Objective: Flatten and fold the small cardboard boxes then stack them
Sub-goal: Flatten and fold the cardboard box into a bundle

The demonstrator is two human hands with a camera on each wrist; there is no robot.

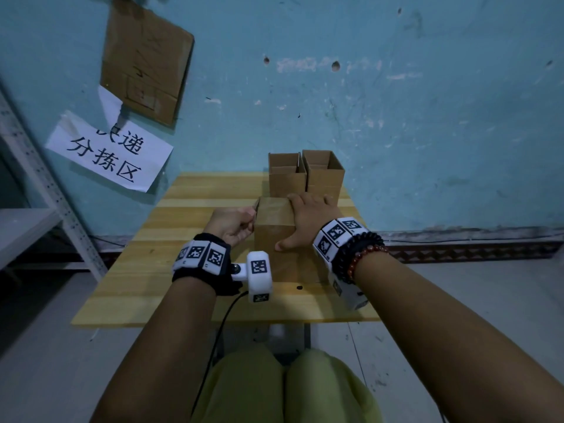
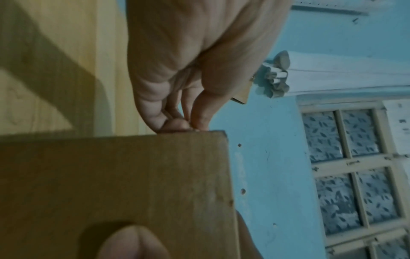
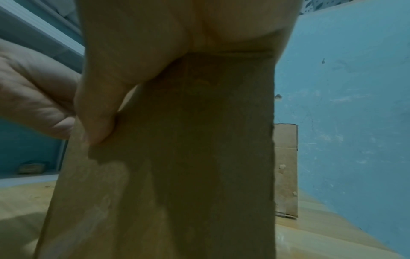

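A closed brown cardboard box (image 1: pixel 273 230) (image 2: pixel 111 175) (image 3: pixel 188 157) stands upright in the middle of the wooden table (image 1: pixel 152 257). My right hand (image 1: pixel 308 215) (image 3: pixel 155 52) lies flat across its top; the thumb (image 1: pixel 282 245) (image 3: pixel 97 122) presses on the near face. My left hand (image 1: pixel 251 216) (image 2: pixel 190 126) is at the box's upper left edge, with its curled fingers pinching the edge of a flap there. Most of the box's top is hidden under my right palm.
Two open-topped cardboard boxes (image 1: pixel 287 174) (image 1: pixel 325 172) stand side by side at the back of the table, against the blue wall. A white metal shelf (image 1: pixel 27 227) is on the left. A paper sign (image 1: pixel 110 154) and a cardboard sheet (image 1: pixel 146 62) hang on the wall.
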